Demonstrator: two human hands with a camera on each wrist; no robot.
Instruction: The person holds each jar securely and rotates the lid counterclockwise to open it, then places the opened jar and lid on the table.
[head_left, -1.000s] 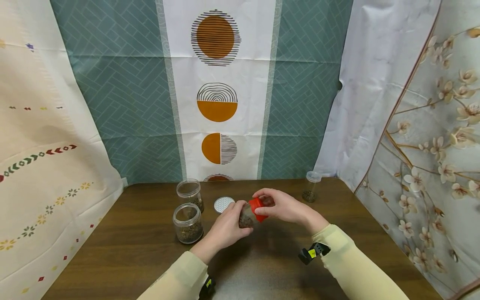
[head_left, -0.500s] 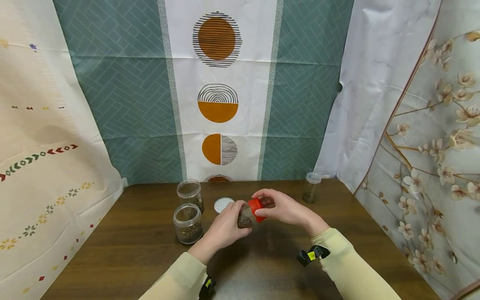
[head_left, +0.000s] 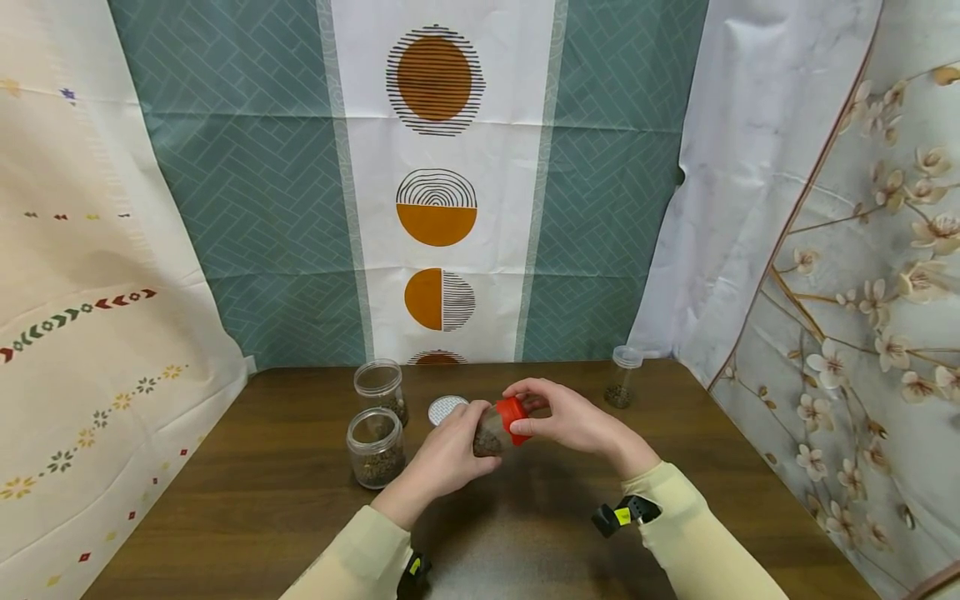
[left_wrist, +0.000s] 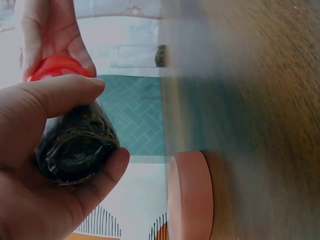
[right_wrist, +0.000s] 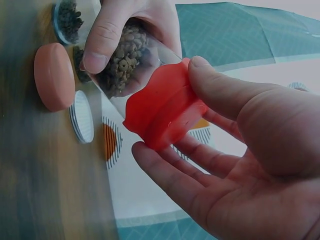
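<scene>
A clear jar [head_left: 486, 435], partly filled with small brown pieces, lies tilted above the table, its red flexible lid [head_left: 512, 417] facing right. My left hand [head_left: 444, 457] grips the jar's body, thumb on one side and fingers on the other, as the left wrist view shows. The thumb and fingers of my right hand [head_left: 572, 422] hold the rim of the red lid, which covers the jar's mouth. In the right wrist view the brown pieces [right_wrist: 126, 60] show through the jar wall, and the lid [right_wrist: 165, 102] has a wavy edge.
Two open clear jars [head_left: 378, 379] [head_left: 376, 454] with dark contents stand to the left. A white patterned disc lid [head_left: 446, 407] lies behind my left hand, near a salmon-pink round thing [right_wrist: 54, 77]. A narrow clear jar [head_left: 622, 379] stands at the back right.
Both hands, with the jar and red lid, have shifted very slightly to the left. The hold on both looks the same, and the other jars stay in place.
</scene>
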